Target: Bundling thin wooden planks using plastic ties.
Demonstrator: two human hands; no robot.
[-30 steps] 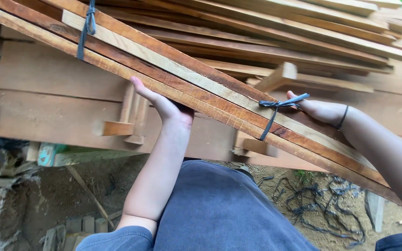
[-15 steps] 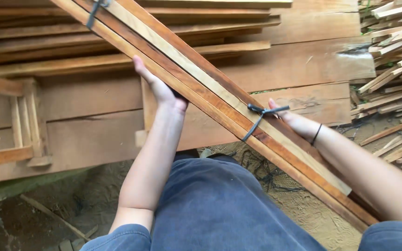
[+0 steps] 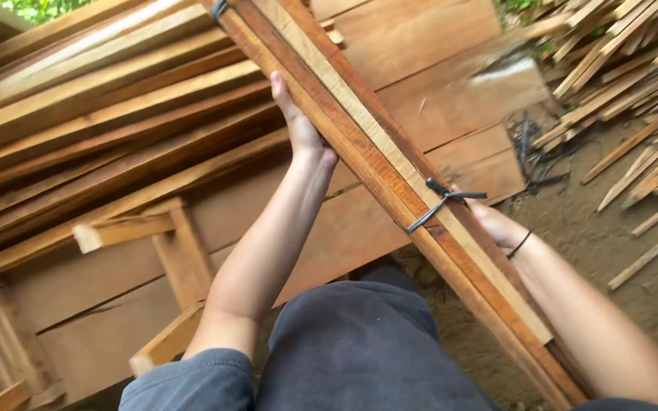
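A long bundle of wooden slats (image 3: 390, 175), reddish-brown with one pale strip on top, runs from the upper middle down to the lower right. A dark strap (image 3: 442, 202) ties it near its middle, and another shows at the top edge. My left hand (image 3: 298, 125) presses flat against the bundle's left side, arm stretched out. Under the bundle just past the tie sits my right hand (image 3: 496, 224), fingers hidden beneath the wood, a thin dark band on the wrist.
A stack of long planks (image 3: 93, 129) lies at the left. Broad boards (image 3: 413, 53) and a low wooden frame (image 3: 161, 251) sit below it. Loose short slats (image 3: 626, 84) and dark straps (image 3: 538, 152) litter the dirt ground at the right.
The view has swung, and the bundle now runs steeper in the picture, over the broad boards. Both hands keep their hold at the same places on it.
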